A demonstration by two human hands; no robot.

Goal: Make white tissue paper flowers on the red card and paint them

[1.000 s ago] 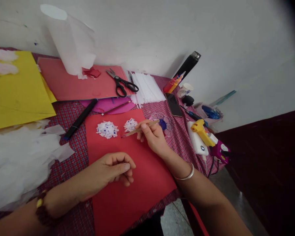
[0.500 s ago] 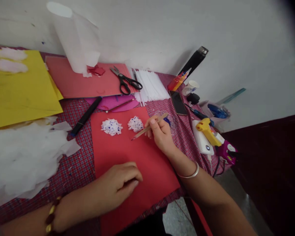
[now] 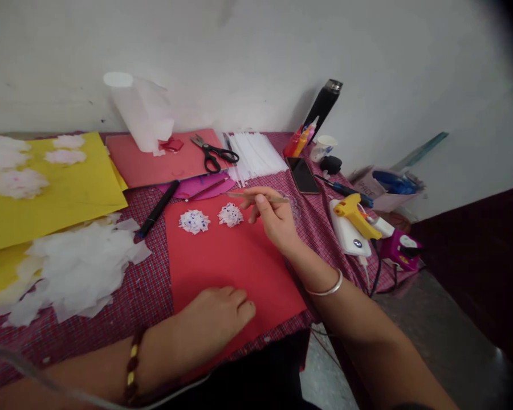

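Observation:
My right hand (image 3: 276, 222) pinches a thin wooden stick (image 3: 277, 199) between thumb and fingers, holding it nearly level above the top edge of the red sheet (image 3: 231, 262). Just left of that hand, a small fluffy white paper flower with blue specks (image 3: 231, 214) lies on the sheet. A second speckled paper flower (image 3: 194, 221) sits farther left. My left hand (image 3: 218, 313) rests on the lower part of the sheet, palm down with its fingers curled in; nothing shows in it. Its palm side is hidden.
On the left, white tissue pieces (image 3: 77, 267) lie beside yellow sheets (image 3: 77, 196) bearing pale pink flowers. Behind are a black marker (image 3: 159, 209), scissors (image 3: 211, 154), a paper roll (image 3: 130, 111) and white strips (image 3: 256, 156). To the right are a phone (image 3: 302, 175) and yellow glue gun (image 3: 357, 216).
My right hand has lifted the stick's tip away from the red sheet and turned it nearly level. My left hand has rolled palm down. The view has shifted, showing more yellow paper.

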